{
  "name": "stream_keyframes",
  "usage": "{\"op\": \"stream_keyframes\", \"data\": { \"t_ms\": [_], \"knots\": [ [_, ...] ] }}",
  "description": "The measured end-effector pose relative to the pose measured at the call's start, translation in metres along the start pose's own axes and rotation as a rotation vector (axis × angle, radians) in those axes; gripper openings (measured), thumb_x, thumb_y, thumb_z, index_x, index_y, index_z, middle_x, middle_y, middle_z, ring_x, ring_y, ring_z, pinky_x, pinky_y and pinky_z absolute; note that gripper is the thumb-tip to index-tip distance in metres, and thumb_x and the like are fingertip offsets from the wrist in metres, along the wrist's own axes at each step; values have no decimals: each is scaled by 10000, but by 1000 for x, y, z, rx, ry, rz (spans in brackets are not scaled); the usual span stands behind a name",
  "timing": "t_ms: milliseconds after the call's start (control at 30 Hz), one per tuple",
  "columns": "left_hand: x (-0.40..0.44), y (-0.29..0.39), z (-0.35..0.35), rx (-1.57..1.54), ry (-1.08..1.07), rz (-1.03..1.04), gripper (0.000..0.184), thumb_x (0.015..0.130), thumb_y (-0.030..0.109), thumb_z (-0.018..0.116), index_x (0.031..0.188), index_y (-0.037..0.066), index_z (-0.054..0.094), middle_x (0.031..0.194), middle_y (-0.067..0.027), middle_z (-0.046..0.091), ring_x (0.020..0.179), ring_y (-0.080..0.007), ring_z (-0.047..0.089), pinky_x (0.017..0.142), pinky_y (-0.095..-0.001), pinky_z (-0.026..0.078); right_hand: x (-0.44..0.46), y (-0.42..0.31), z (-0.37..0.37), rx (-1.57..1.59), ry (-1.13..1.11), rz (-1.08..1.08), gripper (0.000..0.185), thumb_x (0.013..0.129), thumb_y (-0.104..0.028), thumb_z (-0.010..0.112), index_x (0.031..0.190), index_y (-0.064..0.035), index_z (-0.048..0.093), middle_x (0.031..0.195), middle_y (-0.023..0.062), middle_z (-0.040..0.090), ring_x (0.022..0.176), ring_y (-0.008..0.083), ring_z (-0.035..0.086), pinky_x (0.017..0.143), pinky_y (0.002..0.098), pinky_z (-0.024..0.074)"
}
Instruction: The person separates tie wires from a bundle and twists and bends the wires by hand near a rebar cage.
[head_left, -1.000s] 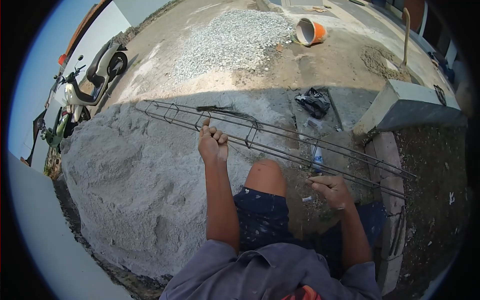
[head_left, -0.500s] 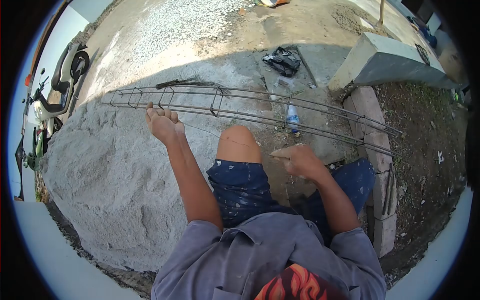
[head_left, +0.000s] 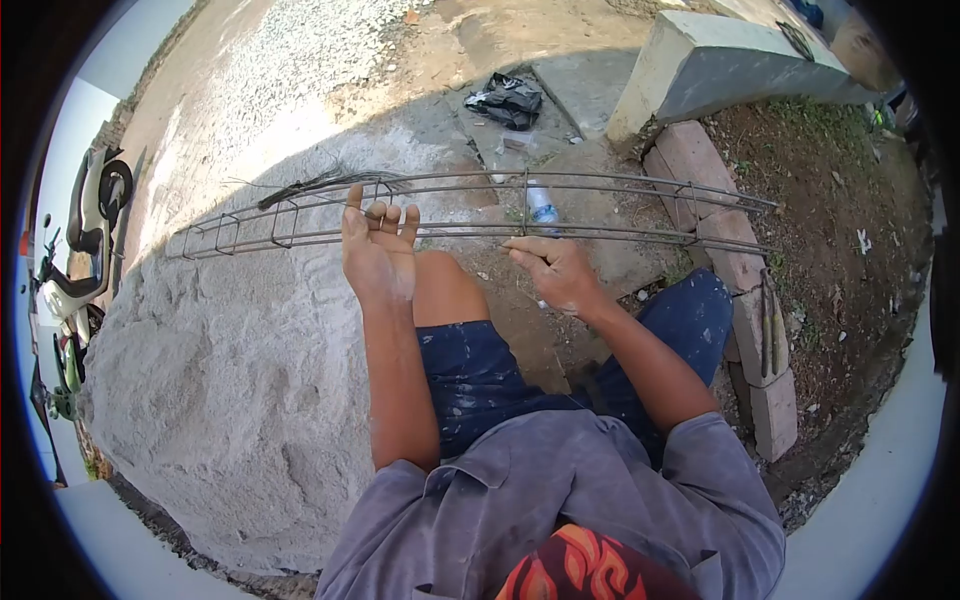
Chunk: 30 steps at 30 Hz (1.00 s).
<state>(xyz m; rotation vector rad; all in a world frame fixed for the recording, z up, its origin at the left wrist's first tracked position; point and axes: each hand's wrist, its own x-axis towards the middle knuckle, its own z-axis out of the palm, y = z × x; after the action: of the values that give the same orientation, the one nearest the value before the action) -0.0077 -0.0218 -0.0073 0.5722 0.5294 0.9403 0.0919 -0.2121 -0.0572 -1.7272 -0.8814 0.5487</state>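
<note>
A long rebar cage with square stirrups lies across in front of my knees. My left hand is held palm up at the cage's near bars, its fingers apart and partly bent. By a stirrup near the middle, my right hand is closed in a pinch, its fingertips at the near lower bar. The thin wire seen between the hands earlier is too fine to follow now; its end appears to be in the right pinch. A bundle of dark tie wire rests over the cage's left part.
A heap of grey sand rises at my left. Beyond the cage lie a plastic bottle and a black plastic bag. Kerb blocks run along my right, with a long-handled tool on them. A motorbike stands far left.
Both hands have moved forward to the cage. My left hand has gone from a pinch on the wire to spread fingers; my right hand has reached the near bar. The view has shifted.
</note>
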Motion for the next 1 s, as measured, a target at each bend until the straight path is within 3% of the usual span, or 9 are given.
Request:
{"op": "stream_keyframes", "data": {
  "t_ms": [167,267,367,600,700,767,833,933,1000],
  "knots": [
    [-3,-31,6,-23,109,-4,215,1035,246,321,1068,101,476,594,38,262,460,-60,182,357,-220,144,-9,4,3,144,-234,9,261,906,-173,558,1085,-13,660,1035,154,686,892,243,662,828,330,488],
    [8,-15,6,-20,47,74,197,1031,230,342,1099,91,464,585,35,279,457,-62,198,361,-220,176,-12,3,-1,448,-651,341,286,906,-164,552,1130,-6,632,1031,166,682,899,255,656,826,337,486],
    [6,-4,15,6,5,47,207,1031,241,345,1110,92,465,583,40,258,461,-62,187,364,-219,161,-10,12,8,93,-423,-43,288,922,-173,542,1169,-41,612,942,148,681,861,252,642,793,374,479],
    [-6,-18,29,120,8,73,192,1029,224,361,1118,91,466,587,47,237,462,-56,175,370,-222,146,-18,22,2,-304,-232,-233,267,860,-117,556,1105,-38,628,967,176,664,928,371,618,785,419,489],
    [2,-21,26,79,-23,71,234,1033,222,342,1171,73,459,612,43,247,483,-61,198,385,-218,187,-23,8,1,-189,-325,-295,265,827,-97,561,1065,-19,645,905,187,670,881,378,631,753,419,493],
    [13,-19,18,160,-212,30,317,1028,227,356,1276,39,416,696,11,395,570,-78,374,489,-226,353,-21,6,-6,4,-283,-266,243,829,-101,571,1041,-20,656,858,177,671,818,368,642,708,415,496],
    [-21,-21,58,385,-153,10,455,1004,243,427,1383,8,333,1019,-104,566,920,-198,557,809,-325,468,-20,-5,-31,59,-99,-214,194,870,-100,571,1028,-50,671,761,137,648,681,252,623,632,361,490],
    [-51,-23,68,599,-270,177,415,983,219,483,1326,-3,410,1041,-116,571,959,-211,559,837,-318,465,-23,-34,-79,176,137,-135,167,907,-95,565,1028,-42,668,677,72,607,575,124,552,546,286,454],
    [-80,-20,75,372,-701,125,336,966,196,515,1230,-11,488,996,-121,596,878,-215,591,763,-314,496,-30,-44,-116,251,303,-87,173,929,-92,543,1034,-4,650,650,25,571,546,72,497,505,242,415]
  ]
}}
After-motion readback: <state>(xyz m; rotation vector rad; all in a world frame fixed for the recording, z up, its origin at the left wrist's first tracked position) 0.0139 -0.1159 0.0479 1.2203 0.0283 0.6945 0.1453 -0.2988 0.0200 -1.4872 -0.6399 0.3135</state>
